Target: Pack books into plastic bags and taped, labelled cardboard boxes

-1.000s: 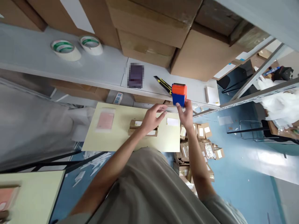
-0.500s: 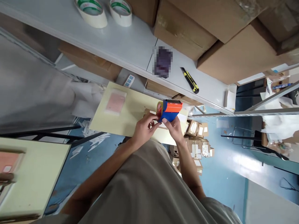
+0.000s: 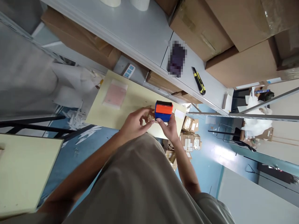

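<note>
Dispenser (image 3: 163, 111), orange and blue, clamped in right hand (image 3: 171, 129), thumb on blue near side, held over pale-yellow table (image 3: 135, 99). Left hand (image 3: 133, 124) just left of it, thumb and fingers curled towards it; whether tips close on anything: cannot tell. Advised: firm right grip, dispenser steady, left fingertips clear of black upper edge (image 3: 164, 103).

Packing room: cartons (image 3: 243, 70) on shelf (image 3: 130, 34), labelled parcels (image 3: 188, 141) heaped on floor (image 3: 203, 168).

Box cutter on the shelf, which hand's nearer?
Right. In the picture, the right hand, holding the tape dispenser, is below and left of the box cutter; the left hand is farther left.
</note>
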Available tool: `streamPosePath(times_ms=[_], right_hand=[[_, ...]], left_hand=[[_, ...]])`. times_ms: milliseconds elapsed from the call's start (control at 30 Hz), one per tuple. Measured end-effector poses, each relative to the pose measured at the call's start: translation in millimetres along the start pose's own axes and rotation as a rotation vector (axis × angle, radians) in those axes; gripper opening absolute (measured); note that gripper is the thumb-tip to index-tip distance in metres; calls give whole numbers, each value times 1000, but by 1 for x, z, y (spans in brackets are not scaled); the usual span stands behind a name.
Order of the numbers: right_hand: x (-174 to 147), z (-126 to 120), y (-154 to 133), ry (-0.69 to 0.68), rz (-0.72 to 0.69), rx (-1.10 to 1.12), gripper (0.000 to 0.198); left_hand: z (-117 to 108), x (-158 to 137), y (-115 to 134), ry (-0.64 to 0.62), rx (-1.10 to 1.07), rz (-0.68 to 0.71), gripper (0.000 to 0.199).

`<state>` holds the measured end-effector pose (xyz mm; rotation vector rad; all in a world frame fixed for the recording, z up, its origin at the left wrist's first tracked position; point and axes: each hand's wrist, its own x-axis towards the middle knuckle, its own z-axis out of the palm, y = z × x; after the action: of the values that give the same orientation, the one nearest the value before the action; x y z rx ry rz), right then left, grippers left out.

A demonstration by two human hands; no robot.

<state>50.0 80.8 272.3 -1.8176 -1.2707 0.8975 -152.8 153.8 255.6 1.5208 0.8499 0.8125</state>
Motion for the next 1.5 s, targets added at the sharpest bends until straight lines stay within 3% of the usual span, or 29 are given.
streamPosePath(times_ms=[167, 333, 500, 767, 1000, 1133, 1333, 1500], right_hand=[[-15, -4, -7, 34, -35, -271, 65], [-28, -7, -20, 22, -102, -493, 57], [-38, -7, -28, 26, -145, -606, 58], [-55, -9, -31, 0, -122, -717, 48], [-56, -20, -41, -136, -105, -758, 40], [-51, -31, -55, -297, -9, -740, 50], [-34, -43, -64, -501, 256, -744, 56], [-15, -50, -67, -610, 352, -824, 56]], left_hand=[[-41, 10, 13, 173, 165, 206, 44], [-59, 12, 20, 28, 293, 326, 36], [-63, 6, 20, 1, 289, 396, 27], [-63, 0, 13, -59, 211, 345, 28], [-74, 8, 11, -192, -21, 216, 43], [-74, 16, -3, -310, -170, 11, 45], [-28, 8, -56, -430, -478, -353, 51], [12, -11, -78, -299, -603, -446, 55]])
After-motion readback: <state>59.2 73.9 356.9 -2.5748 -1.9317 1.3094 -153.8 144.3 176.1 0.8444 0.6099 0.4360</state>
